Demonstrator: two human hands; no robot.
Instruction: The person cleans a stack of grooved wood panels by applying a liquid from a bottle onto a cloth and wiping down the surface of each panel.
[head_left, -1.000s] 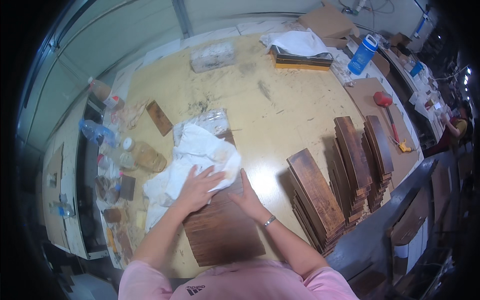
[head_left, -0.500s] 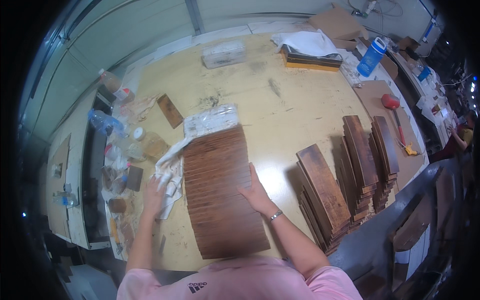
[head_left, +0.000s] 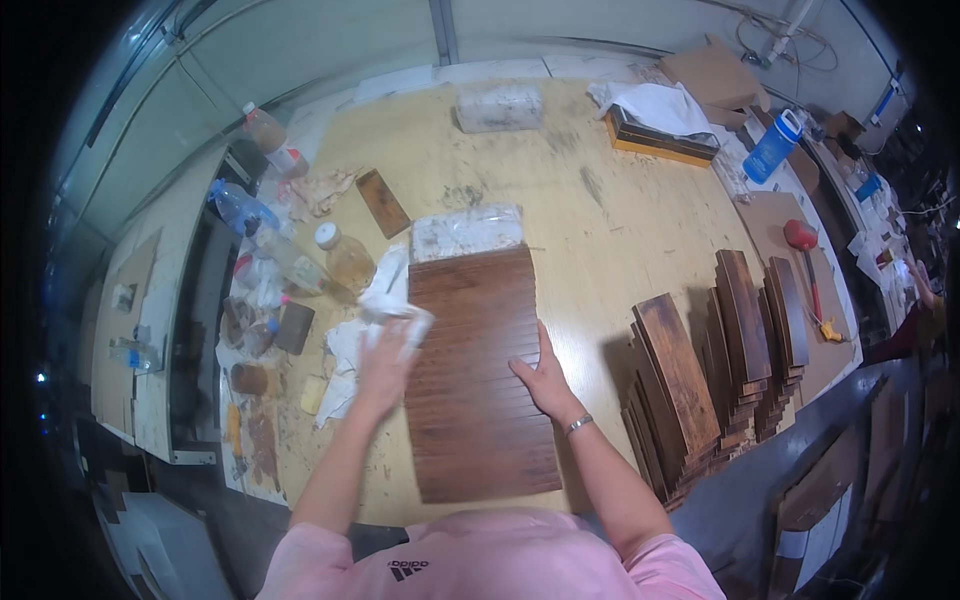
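Note:
A row of brown wooden strips (head_left: pixel 475 385), packed edge to edge, lies in front of me on the table. At its far end sits a white wrapped block (head_left: pixel 466 232). My left hand (head_left: pixel 385 365) is closed on a folded white cloth (head_left: pixel 405 318) at the row's left edge; whether the cloth touches the wood I cannot tell. Another part of white cloth (head_left: pixel 345 375) lies on the table beneath that arm. Against the right edge of the row rests my right hand (head_left: pixel 547 385), fingers stretched along the side and thumb apart over the top.
Stacked brown boards (head_left: pixel 678 370) lean at the right. A red-headed mallet (head_left: pixel 801 236), a blue bottle (head_left: pixel 772 148) and a cloth-topped box (head_left: pixel 660 135) lie beyond. Along the left stand a capped jar (head_left: pixel 348 260), several plastic bottles (head_left: pixel 240 207) and a small wood piece (head_left: pixel 383 203).
My left hand has picked up white cloth and moved it up and right to the row's edge. The right hand stays at the right side. The whole view has shifted a little.

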